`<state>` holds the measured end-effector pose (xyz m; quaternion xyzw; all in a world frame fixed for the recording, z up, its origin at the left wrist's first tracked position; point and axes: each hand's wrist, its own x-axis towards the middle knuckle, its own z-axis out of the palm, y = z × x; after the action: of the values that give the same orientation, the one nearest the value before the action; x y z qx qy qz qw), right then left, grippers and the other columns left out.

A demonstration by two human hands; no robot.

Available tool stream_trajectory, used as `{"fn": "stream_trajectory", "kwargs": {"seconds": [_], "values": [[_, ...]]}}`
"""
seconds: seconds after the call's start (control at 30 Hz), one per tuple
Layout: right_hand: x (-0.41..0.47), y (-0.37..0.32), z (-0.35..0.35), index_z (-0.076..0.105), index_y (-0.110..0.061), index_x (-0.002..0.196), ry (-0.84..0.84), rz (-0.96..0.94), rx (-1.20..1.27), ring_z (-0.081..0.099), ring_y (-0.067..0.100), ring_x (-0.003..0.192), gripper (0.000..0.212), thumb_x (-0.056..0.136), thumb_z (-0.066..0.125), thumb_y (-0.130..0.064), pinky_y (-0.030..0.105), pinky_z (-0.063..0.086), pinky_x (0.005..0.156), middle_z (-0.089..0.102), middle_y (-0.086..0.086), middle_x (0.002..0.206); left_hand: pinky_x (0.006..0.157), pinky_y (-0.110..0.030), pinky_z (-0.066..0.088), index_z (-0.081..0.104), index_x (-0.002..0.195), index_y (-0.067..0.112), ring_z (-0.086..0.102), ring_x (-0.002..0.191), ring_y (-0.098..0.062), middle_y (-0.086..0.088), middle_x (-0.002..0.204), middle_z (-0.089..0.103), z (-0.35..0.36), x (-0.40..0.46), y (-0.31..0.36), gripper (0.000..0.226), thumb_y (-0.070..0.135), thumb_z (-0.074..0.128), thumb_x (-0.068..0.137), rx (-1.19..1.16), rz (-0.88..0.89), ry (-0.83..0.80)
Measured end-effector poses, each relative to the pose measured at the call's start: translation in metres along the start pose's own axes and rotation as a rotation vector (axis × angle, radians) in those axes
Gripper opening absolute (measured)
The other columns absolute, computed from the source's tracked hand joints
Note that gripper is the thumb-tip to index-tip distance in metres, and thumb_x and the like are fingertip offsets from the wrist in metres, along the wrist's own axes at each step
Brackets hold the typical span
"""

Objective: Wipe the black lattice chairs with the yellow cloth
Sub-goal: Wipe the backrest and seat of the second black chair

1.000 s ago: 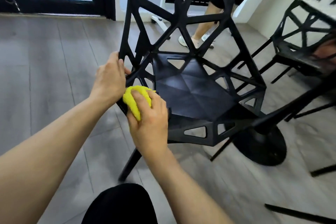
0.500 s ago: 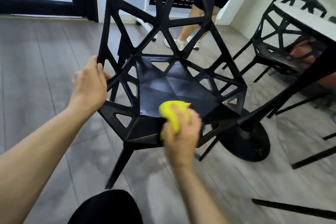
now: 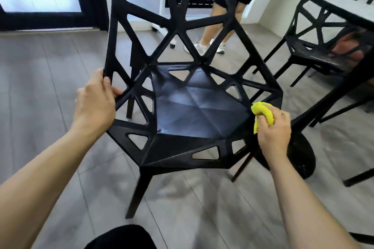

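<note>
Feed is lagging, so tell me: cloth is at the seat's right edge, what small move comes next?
Probably sweep the yellow cloth up the right-side struts of the near chair: the right hand holds it there, and the left hand grips the left frame.

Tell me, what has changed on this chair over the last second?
The right hand, gripping the yellow cloth, swept from the seat's left front edge across to its right edge. The left hand kept holding the near chair by its left frame.
</note>
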<state>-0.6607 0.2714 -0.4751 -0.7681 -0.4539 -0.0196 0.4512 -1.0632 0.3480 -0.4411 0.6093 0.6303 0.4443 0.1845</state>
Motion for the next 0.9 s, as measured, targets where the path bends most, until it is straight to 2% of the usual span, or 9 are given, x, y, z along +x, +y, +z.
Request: {"fn": "stream_trajectory", "kwargs": {"seconds": [0.07,0.13,0.2,0.27,0.37,0.47,0.6,0.7,0.9], "values": [[-0.002,-0.017,0.005,0.073,-0.025,0.114,0.03,0.002,0.005,0.058,0.029,0.112,0.036,0.083,0.055,-0.025,0.035,0.044,0.1,0.058,0.003,0.118,0.086,-0.051,0.055,0.05,0.12,0.033,0.069,0.084,-0.025,0.015,0.078,0.068,0.004,0.001,-0.002,0.024,0.033,0.03,0.106,-0.008,0.007,0.015],[-0.04,-0.053,0.018,0.074,-0.029,0.106,0.009,-0.182,0.055,0.059,0.029,0.107,0.034,0.081,0.056,-0.015,0.037,0.046,0.096,0.059,-0.011,0.115,0.081,-0.046,0.055,0.05,0.12,0.034,0.069,0.081,-0.023,0.017,0.075,0.067,0.005,0.002,-0.004,0.024,0.034,0.03,0.106,-0.008,0.006,0.036],[-0.095,-0.099,0.043,0.07,-0.03,0.106,-0.169,-0.468,0.104,0.057,0.027,0.103,0.032,0.079,0.057,-0.019,0.04,0.048,0.093,0.058,-0.012,0.115,0.079,-0.043,0.053,0.049,0.12,0.037,0.069,0.08,-0.021,0.017,0.074,0.068,0.005,0.001,-0.004,0.024,0.034,0.03,0.106,-0.003,0.001,0.042],[-0.148,-0.151,0.07,0.062,-0.031,0.119,-0.39,-0.585,0.134,0.052,0.026,0.107,0.039,0.08,0.058,-0.031,0.039,0.047,0.091,0.053,-0.003,0.122,0.078,-0.04,0.051,0.05,0.117,0.039,0.068,0.079,-0.022,0.016,0.072,0.068,0.004,0.001,-0.005,0.023,0.033,0.03,0.106,0.005,-0.004,0.031],[-0.158,-0.182,0.085,0.052,-0.033,0.127,-0.512,-0.558,0.155,0.047,0.026,0.103,0.045,0.083,0.06,-0.031,0.037,0.048,0.085,0.046,-0.001,0.122,0.07,-0.035,0.045,0.05,0.119,0.039,0.068,0.079,-0.02,0.014,0.072,0.069,-0.001,0.001,-0.002,0.024,0.031,0.031,0.106,0.015,-0.018,0.01],[-0.102,-0.154,0.088,0.054,-0.031,0.128,-0.592,-0.563,-0.053,0.047,0.03,0.102,0.043,0.086,0.062,-0.028,0.04,0.045,0.086,0.047,0.004,0.121,0.06,-0.03,0.042,0.051,0.124,0.038,0.065,0.077,-0.013,0.012,0.073,0.069,-0.002,-0.001,0.002,0.026,0.03,0.032,0.107,0.04,-0.016,0.008],[0.004,-0.103,0.102,0.05,-0.024,0.132,-0.575,-0.426,-0.433,0.05,0.037,0.11,0.039,0.094,0.056,-0.028,0.043,0.045,0.091,0.046,0.011,0.128,0.056,-0.023,0.037,0.051,0.124,0.038,0.061,0.07,-0.004,0.015,0.072,0.068,0.004,-0.007,0.007,0.026,0.03,0.031,0.108,0.097,-0.001,0.052],[0.059,-0.068,0.106,0.051,-0.021,0.133,-0.544,-0.343,-0.443,0.052,0.04,0.11,0.041,0.093,0.058,-0.022,0.046,0.044,0.095,0.047,0.014,0.132,0.058,-0.02,0.037,0.048,0.124,0.041,0.062,0.068,0.001,0.017,0.07,0.068,0.007,-0.017,0.005,0.025,0.033,0.031,0.108,0.123,0.003,0.073],[0.052,-0.062,0.101,0.056,-0.021,0.129,-0.572,-0.332,-0.367,0.053,0.034,0.109,0.046,0.084,0.064,-0.018,0.045,0.042,0.094,0.052,0.008,0.131,0.068,-0.037,0.05,0.045,0.126,0.038,0.067,0.078,-0.002,0.018,0.09,0.068,0.003,-0.038,0.018,0.026,0.037,0.028,0.107,0.156,-0.122,0.033]]}}
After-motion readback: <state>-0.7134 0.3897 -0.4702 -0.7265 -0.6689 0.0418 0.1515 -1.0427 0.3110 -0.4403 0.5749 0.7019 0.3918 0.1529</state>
